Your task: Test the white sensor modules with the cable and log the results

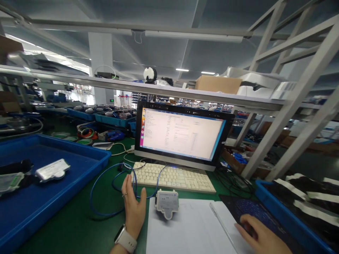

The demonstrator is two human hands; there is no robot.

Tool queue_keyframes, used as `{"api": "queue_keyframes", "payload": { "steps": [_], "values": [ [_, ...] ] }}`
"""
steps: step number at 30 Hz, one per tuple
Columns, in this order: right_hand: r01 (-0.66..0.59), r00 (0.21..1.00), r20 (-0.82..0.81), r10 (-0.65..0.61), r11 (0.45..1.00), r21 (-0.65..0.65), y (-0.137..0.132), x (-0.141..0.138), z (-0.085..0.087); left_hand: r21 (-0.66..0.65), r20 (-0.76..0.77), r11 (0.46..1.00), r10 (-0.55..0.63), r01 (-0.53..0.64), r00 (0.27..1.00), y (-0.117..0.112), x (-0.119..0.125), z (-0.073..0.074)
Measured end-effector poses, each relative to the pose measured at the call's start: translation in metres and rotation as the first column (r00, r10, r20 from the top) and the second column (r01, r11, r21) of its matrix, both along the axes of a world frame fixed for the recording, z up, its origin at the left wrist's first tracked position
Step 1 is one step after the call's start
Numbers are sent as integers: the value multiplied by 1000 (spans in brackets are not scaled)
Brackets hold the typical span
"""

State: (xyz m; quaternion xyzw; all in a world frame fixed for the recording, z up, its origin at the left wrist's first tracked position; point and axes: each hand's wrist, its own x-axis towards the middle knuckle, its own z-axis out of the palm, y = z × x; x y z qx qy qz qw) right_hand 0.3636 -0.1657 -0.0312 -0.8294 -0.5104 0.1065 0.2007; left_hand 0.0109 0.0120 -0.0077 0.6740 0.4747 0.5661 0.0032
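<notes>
My left hand [134, 206] stands upright on its edge on the green mat, fingers stretched and open, holding nothing; it is just left of a small white box device [166, 202] with a blue cable [106, 183] plugged in. The device rests on white paper [185, 229]. My right hand [261, 234] lies curled over a dark mouse on a black mouse pad [251, 210], the mouse mostly hidden beneath it. A white keyboard [173, 176] and a lit monitor [182, 134] stand just beyond.
A blue tray [79, 165] on the left holds a white device and dark parts. Another blue tray [280, 208] on the right holds black-and-white pieces. White frame struts rise at right. A shelf runs overhead with a cardboard box [217, 84].
</notes>
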Motion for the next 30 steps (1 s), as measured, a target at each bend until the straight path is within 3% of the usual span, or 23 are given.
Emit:
{"api": "queue_keyframes", "payload": {
  "steps": [3, 6, 10, 12, 15, 17, 19, 21, 23, 26, 30],
  "values": [
    [-35, 997, -79, 14, 960, -279, 19, -21, 12, -42, 15, 999, 11, -10, 1000, -1, 2, 4],
    [-90, 995, -78, 65, 924, -372, 31, -26, 10, -21, 18, 1000, 2, -1, 1000, -4, 4, 9],
    [-244, 961, -202, 187, 917, -315, 40, -21, 4, 50, -25, 996, -69, 70, 997, -10, 6, 16],
    [-256, 916, -375, 140, 925, -280, 42, -21, 8, 93, -75, 987, -121, 128, 990, -16, 6, 18],
    [-141, 716, -698, -11, 977, -161, 43, -28, 22, 172, -204, 940, -258, 294, 944, -27, 6, 21],
    [-4, 537, -843, -28, 999, -36, 43, -36, 33, 163, -324, 863, -411, 479, 852, -36, 12, 24],
    [123, 396, -918, 2, 991, 55, 47, -46, 44, 37, -431, 746, -588, 665, 684, -46, 24, 27],
    [209, 333, -943, 22, 973, 97, 54, -59, 50, -191, -501, 623, -726, 758, 471, -54, 41, 28],
    [236, 331, -943, 38, 964, 122, 63, -71, 50, -418, -544, 546, -790, 726, 281, -60, 58, 25],
    [234, 367, -930, 7, 967, 100, 77, -91, 39, -579, -594, 551, -790, 601, 152, -66, 71, 17],
    [242, 474, -881, -17, 964, 112, 90, -113, 17, -597, -643, 608, -752, 524, 141, -70, 69, 8]
  ]
}}
